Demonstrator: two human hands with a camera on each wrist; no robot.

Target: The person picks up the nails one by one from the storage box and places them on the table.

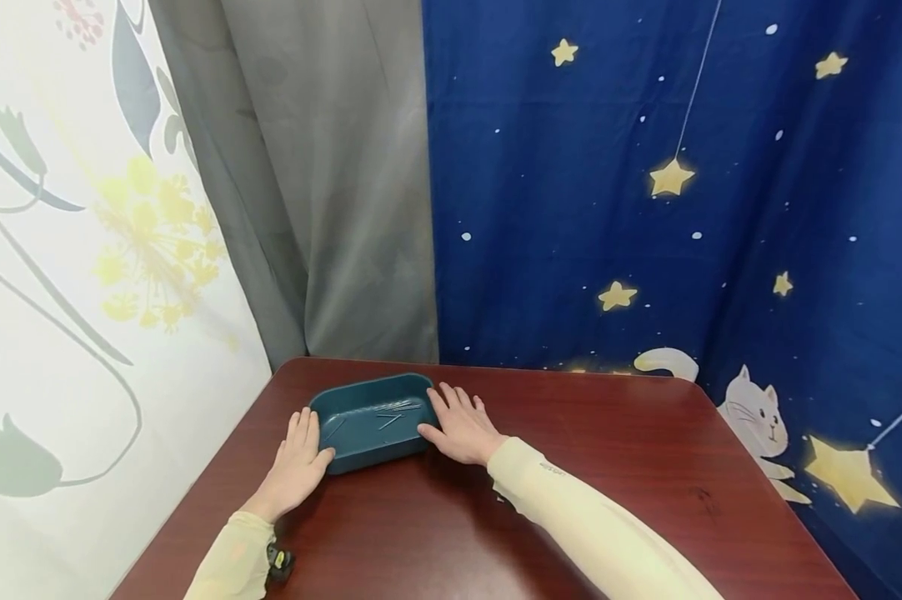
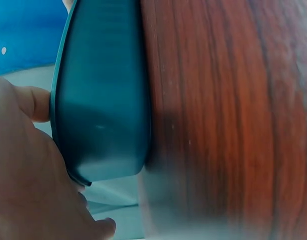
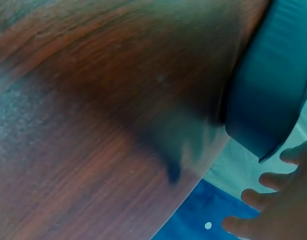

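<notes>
A dark teal rectangular tray [image 1: 379, 455] with rounded corners stands on the table near its far edge. Several thin, needle-like sticks [image 1: 391, 422] lie loose on its floor; their exact kind is too small to tell. My left hand [image 1: 295, 467] rests along the tray's left end, fingers straight and thumb at the rim, as the left wrist view also shows on the tray wall [image 2: 101, 100]. At the opposite end, my right hand [image 1: 462, 427] lies with spread, fairly straight fingers against or close to the rim. The right wrist view shows those fingers [image 3: 258, 199] beside the tray's corner.
The reddish-brown wooden table [image 1: 571, 467] extends to the right and toward me. Behind it hang a grey curtain [image 1: 361, 208] and a blue curtain [image 1: 541, 208] with stars. A white flowered curtain [image 1: 61, 333] borders the left side.
</notes>
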